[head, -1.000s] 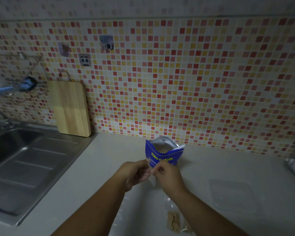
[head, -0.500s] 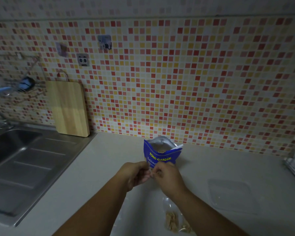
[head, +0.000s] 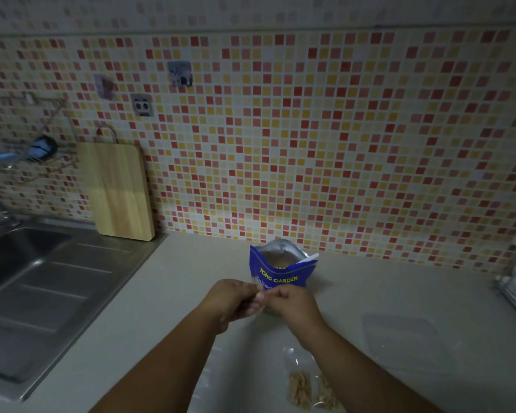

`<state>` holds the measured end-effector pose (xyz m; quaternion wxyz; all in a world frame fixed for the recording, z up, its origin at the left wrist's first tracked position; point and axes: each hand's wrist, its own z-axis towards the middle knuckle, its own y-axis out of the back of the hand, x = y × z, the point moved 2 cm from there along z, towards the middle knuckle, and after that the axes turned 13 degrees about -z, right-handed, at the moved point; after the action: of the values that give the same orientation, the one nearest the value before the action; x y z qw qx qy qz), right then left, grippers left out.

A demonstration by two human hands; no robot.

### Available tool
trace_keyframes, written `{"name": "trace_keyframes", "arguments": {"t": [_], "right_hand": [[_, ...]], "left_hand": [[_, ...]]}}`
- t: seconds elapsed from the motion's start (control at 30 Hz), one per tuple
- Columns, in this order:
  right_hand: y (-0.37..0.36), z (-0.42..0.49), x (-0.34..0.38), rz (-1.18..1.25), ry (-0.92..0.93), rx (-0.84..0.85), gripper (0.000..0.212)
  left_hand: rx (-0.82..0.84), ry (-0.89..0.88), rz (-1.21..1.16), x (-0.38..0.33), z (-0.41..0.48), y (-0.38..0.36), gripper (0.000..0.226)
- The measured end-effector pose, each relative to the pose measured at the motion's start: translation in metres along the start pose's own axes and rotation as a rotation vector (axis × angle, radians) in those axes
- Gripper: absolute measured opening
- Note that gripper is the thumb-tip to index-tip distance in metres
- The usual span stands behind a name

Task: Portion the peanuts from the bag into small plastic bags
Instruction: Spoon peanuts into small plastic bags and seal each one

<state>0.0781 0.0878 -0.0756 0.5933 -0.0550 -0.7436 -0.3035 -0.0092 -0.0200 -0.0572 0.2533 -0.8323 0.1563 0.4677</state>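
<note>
My left hand [head: 233,299] and right hand [head: 292,302] are still pinching the small plastic bag [head: 262,304] at its mouth, barely shifting, just before the open peanut bag [head: 280,269] standing on the desk [head: 191,278]; I'm likely sealing this portion.

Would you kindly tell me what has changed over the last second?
Nothing has visibly moved. The left hand and right hand still pinch the small plastic bag together in front of the open peanut bag, which stands where it was. The filled bags still lie on the counter.
</note>
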Motion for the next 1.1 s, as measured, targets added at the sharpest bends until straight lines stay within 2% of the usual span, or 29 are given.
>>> {"name": "trace_keyframes", "arguments": {"t": [0.23,0.33,0.43,0.5,0.6,0.67,0.77,0.83,0.93,1.0,1.1], "right_hand": [[0.006,0.000,0.006,0.151,-0.137,0.129,0.006],[0.007,0.001,0.005,0.109,-0.242,0.072,0.031],[0.008,0.000,0.011,0.090,-0.219,0.039,0.008],[0.012,0.004,0.009,-0.092,-0.112,-0.044,0.015],[0.019,0.005,0.011,-0.628,0.037,-0.200,0.020],[0.018,0.003,0.016,-0.691,0.051,-0.214,0.018],[0.017,0.003,0.019,-0.650,0.018,-0.242,0.026],[0.018,0.005,0.019,-0.630,0.001,-0.250,0.027],[0.016,0.007,0.020,-0.572,-0.026,-0.207,0.037],[0.013,0.007,0.022,-0.499,-0.050,-0.179,0.036],[0.012,0.006,0.027,-0.437,-0.050,-0.150,0.028]], "left_hand": [[0.102,-0.017,0.088,-0.005,-0.001,0.004,0.016],[0.124,-0.027,0.139,-0.007,0.000,0.004,0.014],[0.132,-0.040,0.173,-0.009,0.000,0.004,0.013],[0.122,-0.036,0.210,-0.009,0.000,0.005,0.012],[0.095,-0.003,0.315,-0.007,-0.001,0.002,0.012],[0.059,-0.004,0.372,-0.005,-0.001,-0.001,0.011],[0.002,-0.180,0.495,0.001,0.004,-0.001,0.017],[0.005,-0.405,0.656,0.002,0.002,0.003,0.043],[0.112,-0.649,0.951,0.001,-0.010,-0.006,0.080],[0.108,-0.737,0.990,-0.002,-0.015,-0.014,0.078],[-0.018,-0.755,0.876,0.000,-0.006,-0.007,0.071]]}}
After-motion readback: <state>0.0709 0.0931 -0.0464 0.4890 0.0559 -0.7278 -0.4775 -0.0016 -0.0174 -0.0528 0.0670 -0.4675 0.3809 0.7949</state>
